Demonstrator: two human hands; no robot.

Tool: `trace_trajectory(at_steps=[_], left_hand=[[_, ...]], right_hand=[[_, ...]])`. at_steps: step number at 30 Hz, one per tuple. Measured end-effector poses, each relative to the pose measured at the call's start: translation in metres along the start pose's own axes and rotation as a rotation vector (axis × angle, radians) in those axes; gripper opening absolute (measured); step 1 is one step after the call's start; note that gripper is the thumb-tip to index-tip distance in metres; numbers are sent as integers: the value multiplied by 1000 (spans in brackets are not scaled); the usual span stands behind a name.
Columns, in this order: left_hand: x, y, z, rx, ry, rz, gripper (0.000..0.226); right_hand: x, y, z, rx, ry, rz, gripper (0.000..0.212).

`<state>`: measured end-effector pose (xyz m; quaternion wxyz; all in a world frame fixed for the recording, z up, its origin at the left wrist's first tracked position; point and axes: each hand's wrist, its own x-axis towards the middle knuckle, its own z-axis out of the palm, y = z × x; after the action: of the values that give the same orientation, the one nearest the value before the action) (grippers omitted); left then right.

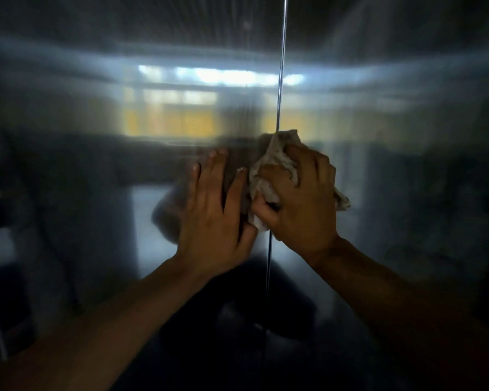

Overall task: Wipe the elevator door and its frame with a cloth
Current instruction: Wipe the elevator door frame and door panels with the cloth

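Cloth (274, 176), crumpled and pale, sits bunched in the right hand (302, 198), whose fingers curl round it and press it against the elevator door (407, 165) right over the centre seam (280, 80). The left hand (215, 210) lies flat on the left panel (fingers straight, spread), just beside the cloth. Blurred room lights reflect in the steel.

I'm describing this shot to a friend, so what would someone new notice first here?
First, the two hands at the centre: the right hand grips a crumpled pale cloth over the vertical door seam, while the left hand presses flat on the shiny metal door just left of it. Above them, a blurred bright white and yellow reflection spreads across the steel.
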<state>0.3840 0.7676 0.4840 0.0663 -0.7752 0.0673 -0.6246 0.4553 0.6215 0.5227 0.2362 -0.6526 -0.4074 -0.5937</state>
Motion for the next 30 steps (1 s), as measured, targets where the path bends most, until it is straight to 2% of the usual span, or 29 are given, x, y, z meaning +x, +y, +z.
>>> trace_trajectory(at_steps=[6, 14, 20, 30], left_hand=[[-81, 18, 8, -15, -132, 18, 75], [-171, 37, 16, -58, -252, -55, 70], [-243, 52, 24, -9, -340, -67, 82], [-363, 82, 36, -33, -475, -78, 88]], right_hand=[[-89, -12, 11, -11, -108, -30, 40], [-172, -35, 23, -26, -99, -25, 35], [-254, -51, 38, 33, -121, -39, 48], [-378, -85, 54, 67, -187, 81, 29]])
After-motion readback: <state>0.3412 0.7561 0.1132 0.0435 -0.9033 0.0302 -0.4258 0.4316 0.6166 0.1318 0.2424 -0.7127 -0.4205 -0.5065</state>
